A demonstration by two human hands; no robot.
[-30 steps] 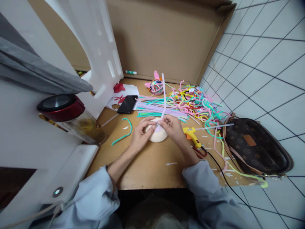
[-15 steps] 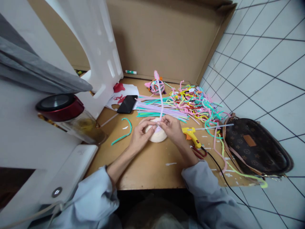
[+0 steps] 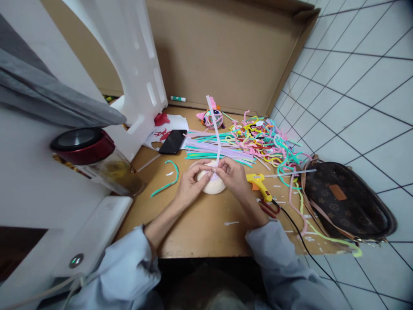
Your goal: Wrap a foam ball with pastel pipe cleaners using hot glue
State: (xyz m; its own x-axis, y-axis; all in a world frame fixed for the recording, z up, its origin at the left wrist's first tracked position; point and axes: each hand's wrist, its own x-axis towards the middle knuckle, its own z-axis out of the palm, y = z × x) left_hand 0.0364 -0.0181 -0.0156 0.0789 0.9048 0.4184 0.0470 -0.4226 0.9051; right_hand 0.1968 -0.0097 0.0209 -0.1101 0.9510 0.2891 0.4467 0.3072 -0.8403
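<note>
A white round piece (image 3: 215, 187), like a foam ball or dome, sits at the middle of the table between my hands. A lilac pipe cleaner (image 3: 217, 133) rises from its top, its free end pointing away from me and leaning slightly left. My left hand (image 3: 193, 178) is closed at the left of the white piece, thumb bent over its top. My right hand (image 3: 232, 174) pinches the base of the lilac strand, the fingertips of both hands touching. The fingers hide where strand and white piece meet.
Straight pipe cleaners (image 3: 222, 148) and a tangled heap (image 3: 264, 137) lie behind. A yellow glue gun (image 3: 263, 187), its cord trailing forward, and red-handled scissors (image 3: 270, 209) are at right, near a brown bag (image 3: 348, 202). A phone (image 3: 173, 142), bent green strand (image 3: 174, 176) and bottle (image 3: 106, 168) stand left.
The lilac pipe cleaner's free end has tipped a little to the left. Both hands keep nearly the same place on the white piece.
</note>
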